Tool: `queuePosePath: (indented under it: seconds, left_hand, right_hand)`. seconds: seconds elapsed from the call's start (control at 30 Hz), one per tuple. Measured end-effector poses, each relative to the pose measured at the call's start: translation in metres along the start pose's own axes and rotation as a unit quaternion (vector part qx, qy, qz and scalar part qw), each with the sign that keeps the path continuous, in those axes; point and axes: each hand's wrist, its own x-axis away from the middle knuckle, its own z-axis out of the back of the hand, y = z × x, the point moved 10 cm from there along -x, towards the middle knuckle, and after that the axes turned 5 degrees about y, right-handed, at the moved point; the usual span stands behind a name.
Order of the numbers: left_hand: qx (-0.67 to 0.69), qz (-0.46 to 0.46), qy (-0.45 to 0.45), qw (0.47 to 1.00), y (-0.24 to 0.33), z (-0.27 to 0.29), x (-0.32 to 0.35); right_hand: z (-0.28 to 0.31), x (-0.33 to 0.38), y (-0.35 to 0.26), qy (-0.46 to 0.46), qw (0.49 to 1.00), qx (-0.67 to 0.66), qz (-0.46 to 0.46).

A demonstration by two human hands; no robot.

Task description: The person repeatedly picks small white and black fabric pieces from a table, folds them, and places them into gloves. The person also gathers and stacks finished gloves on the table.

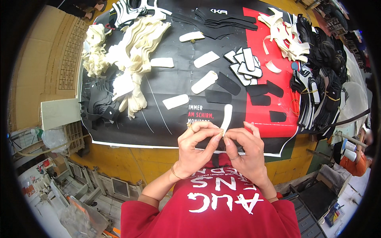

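A narrow white strip (227,116) with a rounded end stands up between my hands, in front of my chest. My left hand (198,146) pinches its lower end between thumb and forefinger. From the other side my right hand (247,147) pinches the same end, its fingertips almost touching the left ones. Beyond my hands lie white rounded pieces, among them one (176,102) to the left and one (204,82) farther up. Black pieces of similar shape, such as one (218,96), lie beside them. My fingertips hide the strip's lower end.
A black and red printed sheet (166,129) covers the table. Heaped cream fabric pieces (137,43) lie at the left, more cream scraps (283,35) at the far right. Black-edged white pieces (247,65) are piled right of the middle. Bundled black and white parts (317,95) line the right edge.
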Motion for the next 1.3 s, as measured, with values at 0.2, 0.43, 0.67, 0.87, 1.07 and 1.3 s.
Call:
queuePosePath:
  seconds: [0.2,0.43,0.67,0.87,1.07,1.3]
  left_hand:
    - [-0.026,-0.006,-0.001,1.0,0.0,0.002,-0.001]
    - [-0.029,-0.006,0.001,1.0,0.001,0.002,-0.001]
    - [-0.034,-0.014,-0.005,0.999,0.004,0.0,-0.001]
    - [-0.022,-0.018,-0.046,0.999,0.004,-0.005,-0.003]
    - [0.009,0.04,-0.052,0.998,-0.011,-0.005,0.001]
    - [0.146,0.152,-0.022,0.977,-0.04,0.009,-0.002]
  right_hand:
    - [-0.002,0.001,0.0,-0.008,1.0,-0.001,-0.013]
    - [-0.001,0.0,0.001,-0.005,1.0,-0.005,-0.015]
    - [0.0,-0.001,0.002,0.003,1.0,-0.003,-0.009]
    - [-0.002,-0.001,0.005,-0.005,1.0,0.005,-0.009]
    - [-0.004,0.0,0.008,-0.019,1.0,-0.015,-0.012]
    - [0.003,0.007,0.037,-0.054,0.964,-0.235,-0.116]
